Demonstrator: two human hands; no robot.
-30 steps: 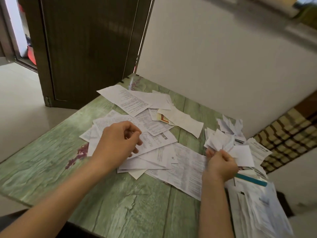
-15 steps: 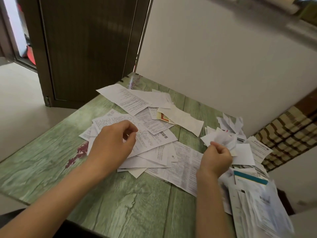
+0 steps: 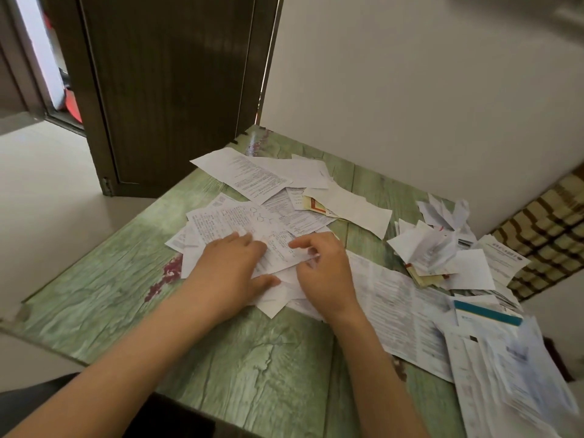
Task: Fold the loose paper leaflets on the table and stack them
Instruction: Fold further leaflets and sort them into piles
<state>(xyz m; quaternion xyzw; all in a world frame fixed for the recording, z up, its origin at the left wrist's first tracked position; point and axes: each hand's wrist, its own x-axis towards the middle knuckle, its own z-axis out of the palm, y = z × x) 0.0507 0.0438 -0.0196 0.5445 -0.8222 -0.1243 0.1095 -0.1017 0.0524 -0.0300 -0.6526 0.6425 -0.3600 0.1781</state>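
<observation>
Loose printed paper leaflets (image 3: 240, 216) lie spread over the middle of a green wooden table (image 3: 252, 358). My left hand (image 3: 230, 270) presses flat on one white leaflet (image 3: 278, 248) at the front of the pile, fingers straight and thumb out. My right hand (image 3: 322, 270) is just to the right of it, with curled fingers pinching that leaflet's right edge. A heap of folded leaflets (image 3: 426, 251) sits to the right, with no hand on it.
A long printed sheet (image 3: 401, 314) lies right of my right arm. More papers (image 3: 505, 374), one with a teal stripe (image 3: 486, 312), hang over the table's right edge. A dark door (image 3: 173, 90) and a white wall (image 3: 410, 90) stand behind the table.
My right hand let go of the folded paper at the right heap and moved left onto the middle pile. My left hand flattened from a pinch onto the leaflet.
</observation>
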